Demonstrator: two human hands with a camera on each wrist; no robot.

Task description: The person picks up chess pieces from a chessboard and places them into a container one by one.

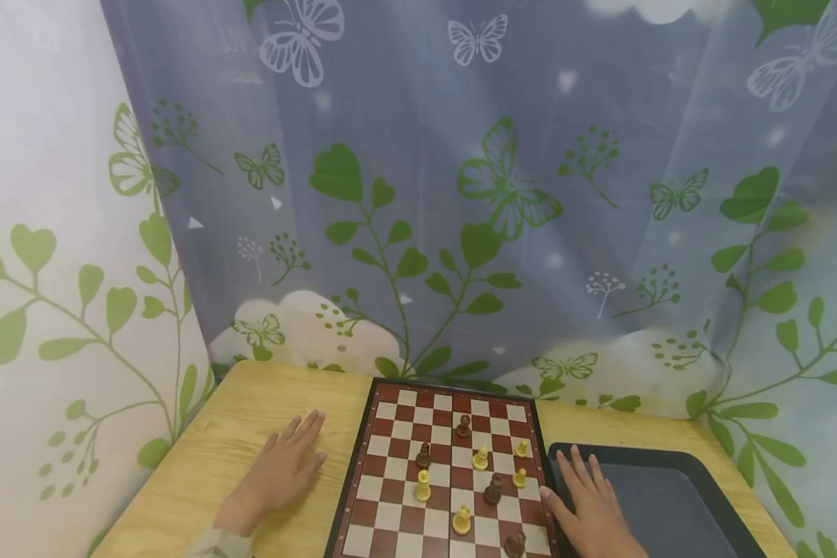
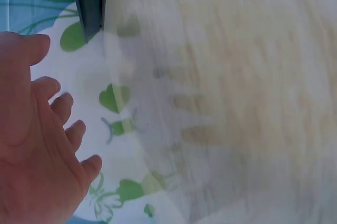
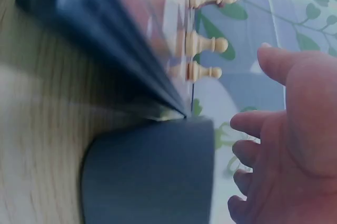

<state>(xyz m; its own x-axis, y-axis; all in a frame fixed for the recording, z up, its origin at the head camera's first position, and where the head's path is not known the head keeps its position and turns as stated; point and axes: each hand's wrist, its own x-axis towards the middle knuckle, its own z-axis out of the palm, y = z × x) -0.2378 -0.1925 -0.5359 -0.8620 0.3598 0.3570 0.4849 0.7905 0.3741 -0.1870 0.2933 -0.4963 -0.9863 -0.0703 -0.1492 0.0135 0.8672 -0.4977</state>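
Observation:
A red-and-white chessboard (image 1: 390, 515) with a black frame lies on the table. On its squares stand several dark brown and pale yellow chess pieces, among them a brown piece (image 1: 463, 426) near the far side, a yellow piece (image 1: 423, 487) left of the middle seam and two yellow pawns (image 1: 519, 478) toward the right. My left hand (image 1: 282, 469) is over the table left of the board, fingers extended and holding nothing. My right hand (image 1: 589, 511), also bare, overlaps the tray's left rim, its thumb near the board's right edge. Straightened fingers (image 3: 247, 153) show in the right wrist view.
A dark grey tray (image 1: 669, 496) sits right of the chessboard. Beneath everything is a light wooden table (image 1: 286, 387) with a rounded far left corner. A curtain (image 1: 418, 194) printed with leaves and butterflies hangs behind the table's far edge.

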